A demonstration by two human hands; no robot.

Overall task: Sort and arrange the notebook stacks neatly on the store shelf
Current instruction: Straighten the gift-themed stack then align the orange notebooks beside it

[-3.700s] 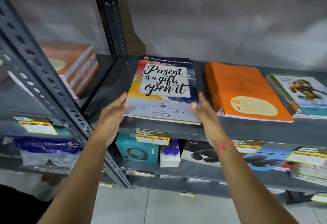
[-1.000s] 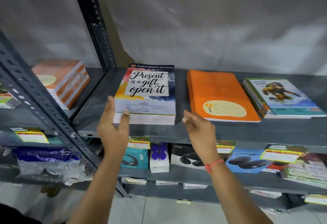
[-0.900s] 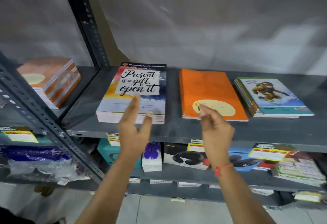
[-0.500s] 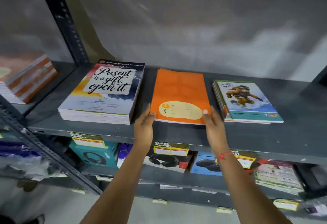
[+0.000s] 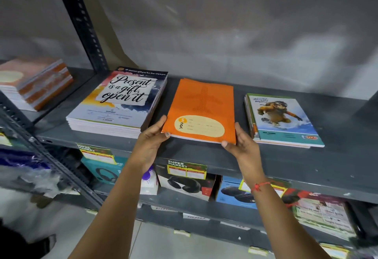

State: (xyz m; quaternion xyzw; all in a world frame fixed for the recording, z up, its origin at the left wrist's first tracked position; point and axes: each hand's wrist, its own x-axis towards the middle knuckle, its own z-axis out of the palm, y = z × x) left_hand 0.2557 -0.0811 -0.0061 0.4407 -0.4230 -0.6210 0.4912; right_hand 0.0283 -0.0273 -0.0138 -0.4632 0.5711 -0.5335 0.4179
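- Fingers of left hand press the left near corner of the orange notebook stack, thumb tip at its front edge; hand loosely curled, part open, bracing not lifting as far as visible.
- Right hand mirrors it at the stack's right near corner: fingers along the right side, thumb under or on the front edge, cannot tell which. Red thread on that wrist.
- Head view, only one: orange stack at 12 o'clock of the hands, flat on the grey shelf, near edge slightly skewed to the shelf front, close to the lip.
- "Present is a gift" stack at 10 o'clock, just beside the orange one, narrow gap, not touching as far as visible; squared, flat.
- Cartoon-cover stack at 2 o'clock, near but apart, lower books fanned out left.
- Change: under four seconds ago both hands framed the "Present is a gift" stack; they let go and shifted right, half a second ago reaching the orange one, and now sit tighter on its corners.
- Meaning, my read: left stack done, orange stack in hand, roughly a third through this shelf; cartoon stack probably next.
- Next likely: square the orange stack, push back in line with neighbours.
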